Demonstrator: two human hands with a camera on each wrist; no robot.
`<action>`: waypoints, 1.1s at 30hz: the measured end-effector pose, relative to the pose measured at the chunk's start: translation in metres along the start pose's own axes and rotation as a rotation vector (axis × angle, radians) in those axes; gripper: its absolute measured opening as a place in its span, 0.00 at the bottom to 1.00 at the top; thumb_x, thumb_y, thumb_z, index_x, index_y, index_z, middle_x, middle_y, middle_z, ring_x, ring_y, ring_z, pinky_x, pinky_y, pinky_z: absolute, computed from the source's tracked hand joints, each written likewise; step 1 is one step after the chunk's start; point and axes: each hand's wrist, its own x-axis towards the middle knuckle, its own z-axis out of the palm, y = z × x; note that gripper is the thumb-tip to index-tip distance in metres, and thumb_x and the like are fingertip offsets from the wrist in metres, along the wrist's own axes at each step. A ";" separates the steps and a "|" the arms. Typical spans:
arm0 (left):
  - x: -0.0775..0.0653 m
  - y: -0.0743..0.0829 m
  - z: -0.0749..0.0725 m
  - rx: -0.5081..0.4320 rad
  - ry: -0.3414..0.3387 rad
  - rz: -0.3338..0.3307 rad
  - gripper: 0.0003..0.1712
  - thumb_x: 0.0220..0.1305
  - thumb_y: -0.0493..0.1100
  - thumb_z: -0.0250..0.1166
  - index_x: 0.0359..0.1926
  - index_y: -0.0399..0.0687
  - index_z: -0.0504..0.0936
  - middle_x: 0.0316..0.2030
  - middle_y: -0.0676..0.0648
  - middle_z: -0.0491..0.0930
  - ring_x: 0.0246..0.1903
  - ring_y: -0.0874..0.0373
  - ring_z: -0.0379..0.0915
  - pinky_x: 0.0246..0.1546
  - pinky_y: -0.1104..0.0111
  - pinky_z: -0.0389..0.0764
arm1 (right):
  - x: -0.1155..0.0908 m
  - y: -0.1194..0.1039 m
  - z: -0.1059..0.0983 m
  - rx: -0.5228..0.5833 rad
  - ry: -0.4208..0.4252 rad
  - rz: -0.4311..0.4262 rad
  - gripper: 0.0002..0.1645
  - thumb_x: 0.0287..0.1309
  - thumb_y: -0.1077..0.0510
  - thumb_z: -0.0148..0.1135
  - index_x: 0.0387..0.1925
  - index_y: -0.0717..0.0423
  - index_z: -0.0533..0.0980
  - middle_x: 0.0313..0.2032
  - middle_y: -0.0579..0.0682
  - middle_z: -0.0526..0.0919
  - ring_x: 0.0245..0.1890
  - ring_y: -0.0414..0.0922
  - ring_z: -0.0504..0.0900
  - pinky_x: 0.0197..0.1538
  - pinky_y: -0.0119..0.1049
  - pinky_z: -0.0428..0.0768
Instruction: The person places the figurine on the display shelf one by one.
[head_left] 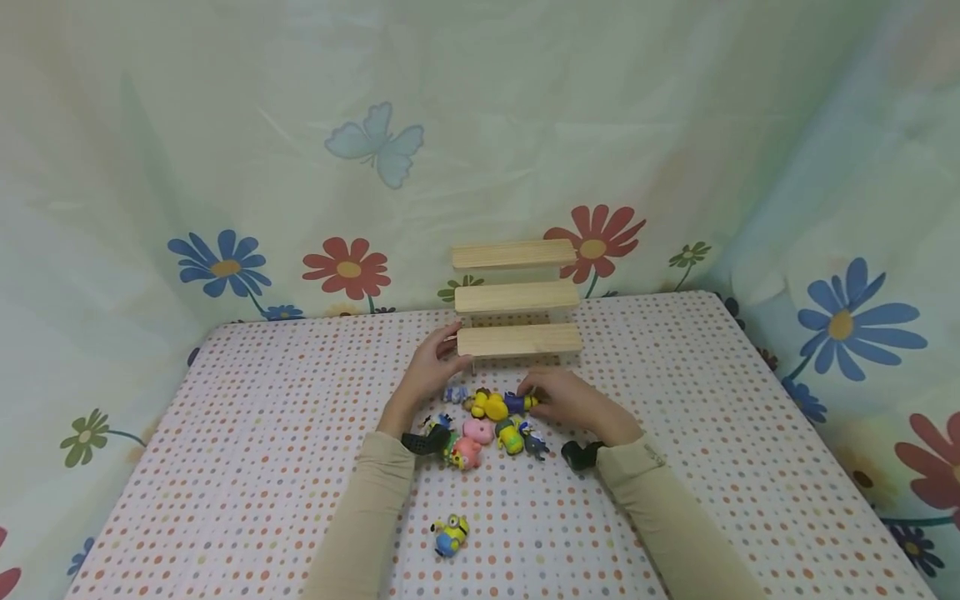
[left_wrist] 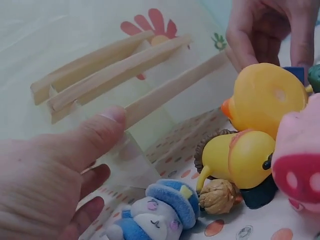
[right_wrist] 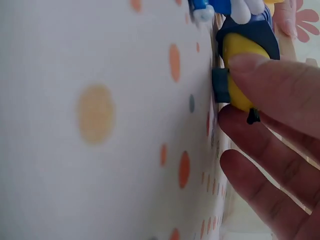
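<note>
My left hand (head_left: 430,368) holds the left end of the lowest board of a three-tier wooden shelf (head_left: 519,340), thumb on the board's end in the left wrist view. Between thumb and fingers, my right hand (head_left: 567,402) pinches a small yellow and dark-blue toy figure (right_wrist: 241,46) low over the cloth. Close by lie a yellow duck (left_wrist: 267,97), a yellow figure with a brown edge (left_wrist: 235,155) and a pink pig (left_wrist: 300,165). Below my left fingers sits a flocked figure in a blue hat (left_wrist: 172,205).
A one-eyed yellow toy figure (head_left: 450,536) lies apart near the front. More toys, among them a yellow-green figure (head_left: 510,437), are clustered between my forearms. Under everything is a dotted tablecloth (head_left: 300,450); a flowered curtain (head_left: 480,125) hangs behind the shelf.
</note>
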 end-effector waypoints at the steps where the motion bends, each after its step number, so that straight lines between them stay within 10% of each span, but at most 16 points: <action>1: 0.000 -0.002 0.000 -0.004 -0.003 -0.002 0.42 0.59 0.47 0.68 0.71 0.46 0.60 0.67 0.44 0.62 0.65 0.47 0.65 0.58 0.59 0.75 | 0.001 0.000 0.001 0.003 0.008 0.000 0.12 0.53 0.60 0.69 0.41 0.52 0.81 0.40 0.45 0.82 0.40 0.40 0.80 0.43 0.36 0.79; 24: -0.007 0.026 -0.006 0.053 0.030 0.020 0.37 0.61 0.45 0.67 0.69 0.48 0.65 0.63 0.42 0.70 0.61 0.48 0.68 0.62 0.56 0.70 | -0.010 0.016 -0.025 0.108 0.060 0.067 0.11 0.60 0.59 0.62 0.45 0.54 0.82 0.40 0.49 0.79 0.30 0.40 0.72 0.33 0.31 0.73; 33: -0.002 0.001 -0.002 0.056 0.039 -0.021 0.38 0.60 0.45 0.67 0.69 0.50 0.64 0.60 0.42 0.71 0.58 0.47 0.70 0.60 0.54 0.71 | -0.016 0.011 -0.026 0.081 0.029 0.101 0.17 0.55 0.57 0.68 0.47 0.56 0.82 0.43 0.51 0.80 0.35 0.41 0.76 0.38 0.33 0.78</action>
